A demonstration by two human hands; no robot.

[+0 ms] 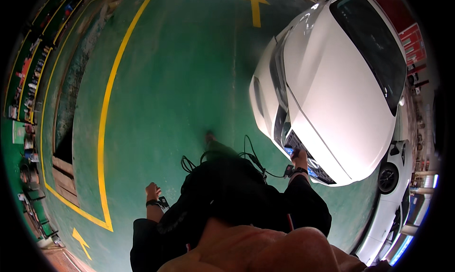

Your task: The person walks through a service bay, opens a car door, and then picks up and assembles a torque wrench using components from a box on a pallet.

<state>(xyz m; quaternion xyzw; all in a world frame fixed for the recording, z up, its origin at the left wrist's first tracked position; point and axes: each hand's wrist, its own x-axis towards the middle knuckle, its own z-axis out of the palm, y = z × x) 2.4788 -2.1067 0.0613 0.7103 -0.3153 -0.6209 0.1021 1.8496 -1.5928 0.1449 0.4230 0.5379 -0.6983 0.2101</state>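
My left hand [152, 191] hangs at my left side over the green floor, its fingers curled in and no object visible in it. A dark strap with a small device [163, 204] sits on that wrist. My right hand [298, 155] is in front of the dark grille [295, 141] of a white car [327, 92]. A blue plate [288, 151] shows beside its fingers; whether the hand touches the car, I cannot tell. The fingers are too dark and small to make out. That wrist also carries a small device [288, 170], with a black cable [258, 164] running from it.
Yellow lines [108, 101] mark the green floor [175, 82]. At the left is a long pit [76, 92] with wooden boards [65, 179] at its near end. Shelves [33, 82] with tools line the far left. Another white car [386, 210] stands at the right.
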